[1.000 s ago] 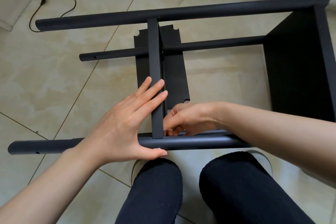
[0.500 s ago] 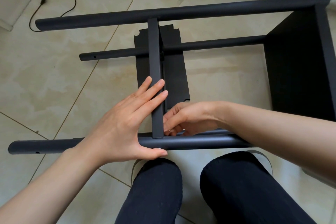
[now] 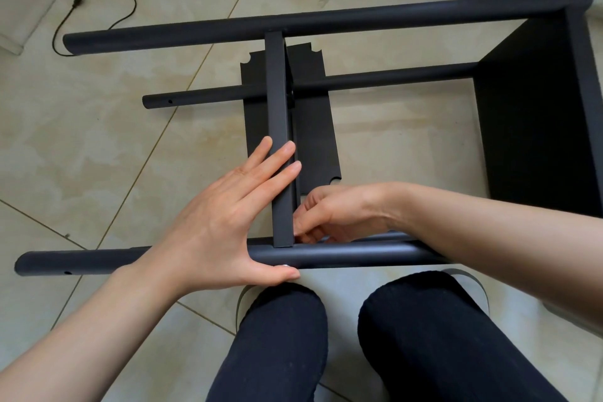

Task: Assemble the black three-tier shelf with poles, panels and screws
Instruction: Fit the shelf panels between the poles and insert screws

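Both hands at the panel (image 3: 279,140): left hand (image 3: 222,225) flat (fingers spread), right hand (image 3: 329,215) curled, contents unseen.

Middle panel (image 3: 277,127) on edge between far pole (image 3: 326,21) and near pole (image 3: 342,254), end panel (image 3: 535,114) at right, loose panel (image 3: 313,127) on floor beneath

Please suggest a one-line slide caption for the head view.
Left hand braces the middle panel against the near pole while the right hand works at their joint.
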Tool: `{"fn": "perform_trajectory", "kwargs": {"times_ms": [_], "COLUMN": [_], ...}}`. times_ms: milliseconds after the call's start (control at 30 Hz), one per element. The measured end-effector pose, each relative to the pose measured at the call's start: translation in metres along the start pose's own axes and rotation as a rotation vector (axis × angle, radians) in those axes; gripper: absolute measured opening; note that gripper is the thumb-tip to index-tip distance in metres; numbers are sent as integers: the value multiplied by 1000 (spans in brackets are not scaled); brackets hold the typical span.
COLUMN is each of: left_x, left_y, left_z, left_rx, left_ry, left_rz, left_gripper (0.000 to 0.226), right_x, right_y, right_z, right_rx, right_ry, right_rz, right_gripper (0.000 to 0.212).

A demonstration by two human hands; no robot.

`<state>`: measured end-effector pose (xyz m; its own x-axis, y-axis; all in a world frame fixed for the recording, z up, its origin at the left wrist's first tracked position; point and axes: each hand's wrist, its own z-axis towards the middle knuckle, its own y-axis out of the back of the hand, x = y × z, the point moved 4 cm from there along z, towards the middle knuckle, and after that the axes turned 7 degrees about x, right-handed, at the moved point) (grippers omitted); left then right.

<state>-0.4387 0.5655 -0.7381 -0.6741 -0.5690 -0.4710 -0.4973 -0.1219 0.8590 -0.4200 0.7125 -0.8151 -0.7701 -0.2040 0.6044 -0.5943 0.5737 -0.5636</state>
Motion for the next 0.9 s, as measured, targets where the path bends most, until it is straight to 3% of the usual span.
{"fn": "perform_trajectory", "kwargs": {"times_ms": [233, 333, 667, 900], "left_x": [0, 0, -7, -33], "left_y": [-1, -1, 3, -7], "left_z": [0, 0, -10, -43], "left_rx": [-5, -1, 79, -123], "left_ry": [-8, -7, 85, 274], "left_rz": [5, 17, 30, 13], "left_gripper": [113, 113, 110, 83], "right_x": [3, 5, 9, 11], "right_y": [-2, -2, -9, -27], "right_z": [-2, -6, -48, -79], "right_rx": [-45, -96, -161, -432], "right_ry": [3, 7, 55, 62], "right_rz": [-47, -132, -248, -655], "right_gripper": [28, 15, 13, 18]}}
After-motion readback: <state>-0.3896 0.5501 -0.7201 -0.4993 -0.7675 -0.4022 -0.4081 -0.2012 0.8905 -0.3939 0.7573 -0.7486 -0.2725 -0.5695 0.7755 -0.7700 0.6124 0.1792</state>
